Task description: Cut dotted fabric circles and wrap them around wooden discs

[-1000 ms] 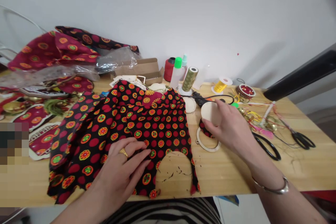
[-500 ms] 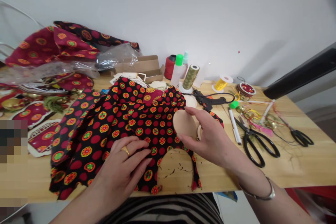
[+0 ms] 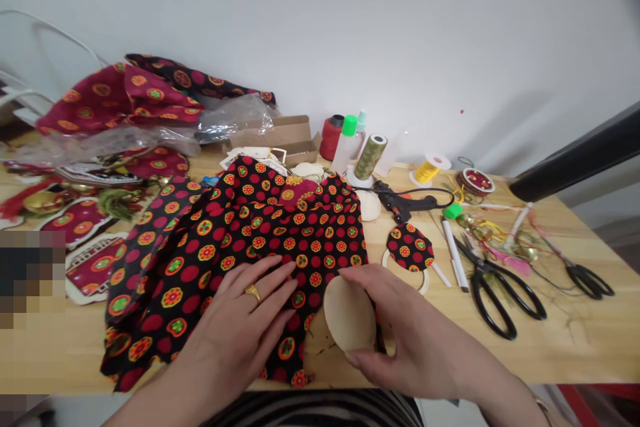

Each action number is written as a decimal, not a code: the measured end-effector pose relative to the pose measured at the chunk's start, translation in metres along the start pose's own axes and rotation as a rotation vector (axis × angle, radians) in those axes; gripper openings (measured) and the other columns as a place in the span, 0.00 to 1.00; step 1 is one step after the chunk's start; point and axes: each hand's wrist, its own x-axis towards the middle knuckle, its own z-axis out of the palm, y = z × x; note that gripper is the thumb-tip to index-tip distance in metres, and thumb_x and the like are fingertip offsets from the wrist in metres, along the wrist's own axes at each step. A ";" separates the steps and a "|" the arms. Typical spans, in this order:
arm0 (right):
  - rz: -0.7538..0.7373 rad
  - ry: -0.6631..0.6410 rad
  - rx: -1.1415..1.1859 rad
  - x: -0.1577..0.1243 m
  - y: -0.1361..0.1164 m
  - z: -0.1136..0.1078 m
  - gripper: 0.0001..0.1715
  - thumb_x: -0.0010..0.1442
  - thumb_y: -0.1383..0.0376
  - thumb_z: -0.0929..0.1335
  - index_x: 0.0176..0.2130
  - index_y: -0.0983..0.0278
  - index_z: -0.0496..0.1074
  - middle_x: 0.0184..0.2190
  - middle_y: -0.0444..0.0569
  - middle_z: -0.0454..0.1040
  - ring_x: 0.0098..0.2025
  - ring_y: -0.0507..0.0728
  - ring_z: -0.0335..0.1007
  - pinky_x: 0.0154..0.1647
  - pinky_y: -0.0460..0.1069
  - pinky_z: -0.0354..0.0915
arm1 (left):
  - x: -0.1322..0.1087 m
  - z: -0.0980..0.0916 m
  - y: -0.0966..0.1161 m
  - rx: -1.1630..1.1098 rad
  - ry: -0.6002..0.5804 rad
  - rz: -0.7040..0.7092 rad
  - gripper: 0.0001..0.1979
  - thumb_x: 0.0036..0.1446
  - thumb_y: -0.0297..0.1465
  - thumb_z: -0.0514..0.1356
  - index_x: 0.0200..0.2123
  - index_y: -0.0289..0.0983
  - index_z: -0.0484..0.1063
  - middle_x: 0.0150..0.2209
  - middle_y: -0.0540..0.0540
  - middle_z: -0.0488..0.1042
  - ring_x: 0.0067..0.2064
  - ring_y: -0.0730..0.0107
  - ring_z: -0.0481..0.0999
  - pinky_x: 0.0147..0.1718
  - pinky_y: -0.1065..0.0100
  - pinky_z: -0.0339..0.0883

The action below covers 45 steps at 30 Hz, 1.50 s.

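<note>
Black cotton fabric with red dots and bright flower prints is spread over the table, its folds bunched at the left. My left hand lies flat on it, fingers stretched out, a gold ring on one. Between thumb and fingers my right hand grips a thin round wooden disc by its edges, tilted above a rounded cut-out in the fabric's front edge. Just beyond that hand, a round piece of the same fabric partly covers a pale wooden ring.
Right of the hands lie a white marker, black-handled scissors and smaller scissors. Behind stand a glue gun, a green thread cone and a yellow spool. Decorated ornaments crowd the left.
My right hand has brought the wooden disc nearer to me, over the cut-out. The round fabric piece and pale ring it hid now show. My left hand stays on the fabric.
</note>
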 end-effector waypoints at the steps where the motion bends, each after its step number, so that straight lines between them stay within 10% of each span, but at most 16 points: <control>1: 0.002 -0.006 -0.015 -0.003 0.000 0.000 0.42 0.51 0.64 0.71 0.61 0.62 0.54 0.57 0.54 0.64 0.58 0.59 0.61 0.59 0.54 0.61 | 0.000 0.000 0.000 0.011 0.000 -0.008 0.17 0.56 0.27 0.59 0.50 0.36 0.70 0.53 0.42 0.74 0.57 0.54 0.66 0.51 0.54 0.64; 45: 0.010 0.047 -0.276 0.039 0.016 0.004 0.35 0.53 0.66 0.69 0.58 0.70 0.60 0.54 0.58 0.69 0.58 0.63 0.57 0.58 0.57 0.62 | 0.012 0.013 0.013 -0.073 0.086 -0.076 0.08 0.59 0.24 0.56 0.40 0.34 0.74 0.38 0.43 0.75 0.41 0.61 0.70 0.41 0.56 0.68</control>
